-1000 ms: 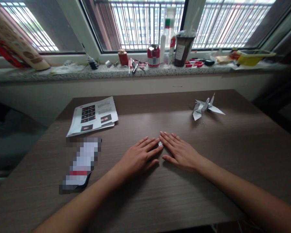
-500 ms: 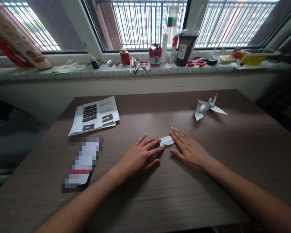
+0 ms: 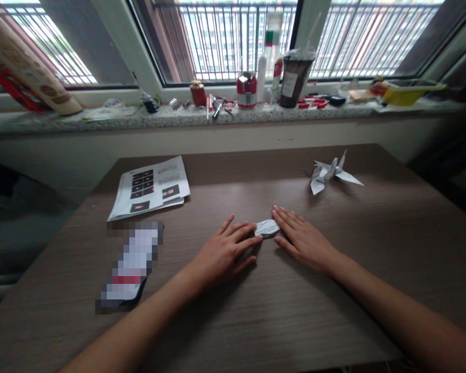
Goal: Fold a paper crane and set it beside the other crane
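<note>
A small folded piece of white paper (image 3: 267, 227) lies flat on the brown wooden table (image 3: 256, 321). My left hand (image 3: 225, 251) rests palm down just left of it, fingers stretched out, a fingertip touching its left edge. My right hand (image 3: 303, 239) lies flat on the other side, fingers together and straight, touching the paper's right edge. Neither hand grips anything. A finished folded paper crane (image 3: 330, 173) stands farther back on the right.
A printed sheet with dark pictures (image 3: 151, 186) lies at the back left, and a phone (image 3: 130, 267) sits in front of it. The stone windowsill (image 3: 101, 119) behind the table carries a red can (image 3: 246, 89), bottles, a dark cup (image 3: 293, 77) and small clutter.
My hands have slid apart, the right one moving rightward, which uncovers the small folded paper that lay almost hidden under the fingertips. The last half second shows hardly any movement.
</note>
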